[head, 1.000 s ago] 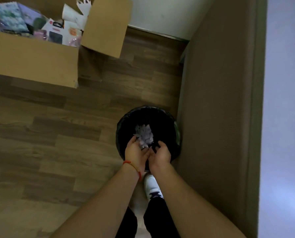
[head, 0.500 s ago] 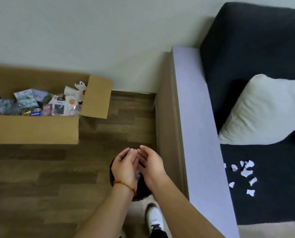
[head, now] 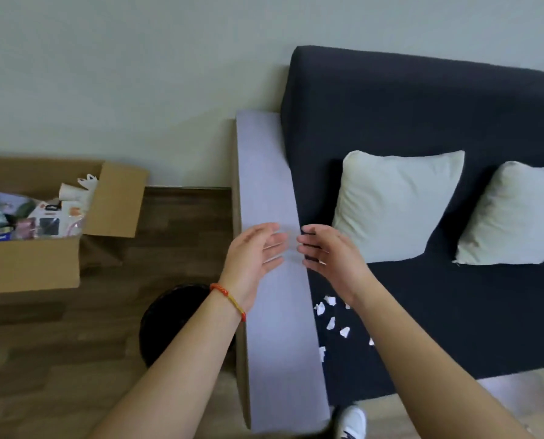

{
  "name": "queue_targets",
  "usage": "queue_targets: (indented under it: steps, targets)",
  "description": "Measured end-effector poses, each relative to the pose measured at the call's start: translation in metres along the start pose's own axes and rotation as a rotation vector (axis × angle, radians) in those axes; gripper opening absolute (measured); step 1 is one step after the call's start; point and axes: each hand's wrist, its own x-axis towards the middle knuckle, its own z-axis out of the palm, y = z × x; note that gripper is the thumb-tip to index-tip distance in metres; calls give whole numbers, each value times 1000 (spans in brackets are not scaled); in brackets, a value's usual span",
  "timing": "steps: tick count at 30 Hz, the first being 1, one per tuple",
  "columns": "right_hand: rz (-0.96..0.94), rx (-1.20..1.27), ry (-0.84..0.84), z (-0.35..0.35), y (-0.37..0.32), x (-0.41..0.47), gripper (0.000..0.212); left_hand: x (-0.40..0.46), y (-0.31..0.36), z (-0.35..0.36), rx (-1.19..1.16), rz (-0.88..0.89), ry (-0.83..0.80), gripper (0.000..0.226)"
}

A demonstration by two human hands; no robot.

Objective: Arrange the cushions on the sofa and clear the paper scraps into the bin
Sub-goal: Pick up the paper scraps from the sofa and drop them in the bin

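- Head view: the left hand (head: 253,259) and the right hand (head: 329,258) hang above the sofa's pale armrest (head: 272,191), palms turned toward each other, fingertips close but not touching.
- Both hands are spread loose and empty, with nothing between the fingers; the fingers are somewhat motion-blurred.
- A red and yellow cord bracelet (head: 229,299) circles the left wrist.
- The black bin (head: 169,321) stands on the wooden floor (head: 58,359) just beside the armrest's outer side, partly hidden under the left forearm; its inside is too dark to read.
- White paper scraps (head: 332,321) lie scattered on the dark navy sofa seat (head: 454,312), close to the armrest and below the right wrist; a few sit against the right forearm's edge.
- Two white cushions lean against the sofa backrest: the nearer cushion (head: 394,204) next to the armrest end, the second cushion (head: 514,217) to its right, cut off by the frame edge. They sit side by side with a gap of dark fabric between them.
- An open cardboard box (head: 33,264) filled with mixed packaged items sits on the floor by the wall, well apart from the bin.
- A white shoe (head: 353,423) shows at the bottom edge, near the sofa's front corner.
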Motion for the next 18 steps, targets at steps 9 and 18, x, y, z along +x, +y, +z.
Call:
queue_targets:
  steps: [9, 18]
  targets:
    - [176, -71, 282, -237, 49, 25, 23, 19, -121, 161, -27, -86, 78, 21]
    - [140, -365, 154, -322, 99, 79, 15, 64, -172, 248, 68, -66, 152, 18]
